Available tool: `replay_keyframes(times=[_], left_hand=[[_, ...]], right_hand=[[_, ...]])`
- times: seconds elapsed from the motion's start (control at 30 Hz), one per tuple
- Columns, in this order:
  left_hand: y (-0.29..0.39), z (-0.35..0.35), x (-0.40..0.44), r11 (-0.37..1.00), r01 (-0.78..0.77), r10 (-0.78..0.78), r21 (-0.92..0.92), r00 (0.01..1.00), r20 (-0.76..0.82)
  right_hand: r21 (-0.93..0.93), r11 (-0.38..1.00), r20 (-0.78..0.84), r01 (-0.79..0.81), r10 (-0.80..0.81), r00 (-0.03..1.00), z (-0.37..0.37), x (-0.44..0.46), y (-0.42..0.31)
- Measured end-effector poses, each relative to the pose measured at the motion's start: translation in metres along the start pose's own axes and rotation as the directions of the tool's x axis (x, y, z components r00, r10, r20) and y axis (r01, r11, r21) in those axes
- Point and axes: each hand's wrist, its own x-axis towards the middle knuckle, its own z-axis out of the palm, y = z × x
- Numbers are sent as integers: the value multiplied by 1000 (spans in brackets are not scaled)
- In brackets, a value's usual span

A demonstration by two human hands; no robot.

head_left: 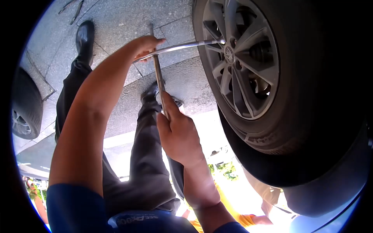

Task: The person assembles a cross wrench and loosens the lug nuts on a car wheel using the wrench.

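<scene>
The left hand's fingers point(144, 56) curl around the cross wrench point(158, 72) just beside its crossing, the thumb jutting out. The right hand point(179, 132) wraps its fingers around the lower part of the same bar. The other bar reaches across to the wheel point(253, 66), meeting it beside the centre cap point(230, 55).

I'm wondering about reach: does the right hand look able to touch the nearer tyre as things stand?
Probably, after letting go: the right hand grips the metal wrench, but nothing visible blocks its way to the nearer tyre.
</scene>
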Motion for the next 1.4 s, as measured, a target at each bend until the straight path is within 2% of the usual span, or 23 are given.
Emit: replay_keyframes(times=[0.07,0.1,0.17,0.2,0.27,0.33,0.4,0.47,0.53,0.6,0.67,0.7,0.8,0.83,0.9,1.0,1.03,1.1,1.2,1.23,1.27,1.33,1.4], left_hand=[[-11,-5,-51,998,-69,69,6,998,0],[-23,-4,-58,997,-72,72,2,997,-6],[-50,-4,-63,960,-215,228,178,972,-58],[-57,-1,-73,955,-197,227,221,967,-119],[-72,15,-81,943,-242,294,229,926,-236],[-71,36,-107,957,-211,253,197,943,-218],[-77,55,-117,950,-239,287,201,921,-263],[-85,80,-118,945,-242,300,218,908,-291],[-89,96,-111,940,-227,306,256,892,-332],[-91,106,-100,925,-242,343,292,864,-370],[-91,116,-92,900,-345,432,268,788,-439],[-90,120,-90,881,-358,467,309,760,-452],[-85,128,-85,865,-392,501,311,704,-503],[-84,130,-84,863,-393,505,318,702,-502],[-83,131,-79,840,-426,541,335,629,-558],[-78,116,-60,836,-388,548,387,616,-566],[-76,110,-57,830,-374,556,415,624,-549],[-68,107,-61,833,-374,549,408,655,-519],[-63,108,-71,857,-356,504,372,729,-464],[-62,109,-72,866,-336,485,371,746,-456],[-58,107,-74,873,-319,467,368,764,-446],[-29,82,-80,943,-322,314,90,765,-562],[14,31,-75,922,-320,78,-220,708,-702]], right_hand=[[-113,990,148,83,-66,987,-8,24,-40],[-116,989,149,90,-73,986,-5,22,-48],[-333,925,165,185,-135,977,5,17,-60],[-335,921,163,198,-151,975,11,4,-52],[-259,963,43,69,-60,997,31,-37,9],[-249,967,-3,47,-49,999,53,-51,111],[-234,956,-63,-178,167,984,71,-32,174],[-327,927,-124,-184,150,981,96,-9,242],[-298,936,-127,-187,155,980,106,6,278],[-264,945,-133,-191,161,978,110,22,291],[-281,946,-157,-164,123,980,112,30,307],[-236,964,-222,-126,72,972,116,35,317],[-157,984,-255,-87,45,966,121,62,338],[-153,979,-197,-132,100,975,122,76,343],[-168,976,-172,-141,112,979,128,102,342],[-208,964,-165,-163,130,978,133,127,326],[-195,967,-92,-161,146,985,131,130,318],[-132,984,2,-119,120,993,127,124,310],[296,934,164,-201,158,974,117,99,317],[367,884,242,-291,211,947,106,88,316],[361,889,239,-282,205,949,101,86,310],[303,889,307,-343,250,918,95,81,303],[282,891,330,-355,257,908,99,81,303]])
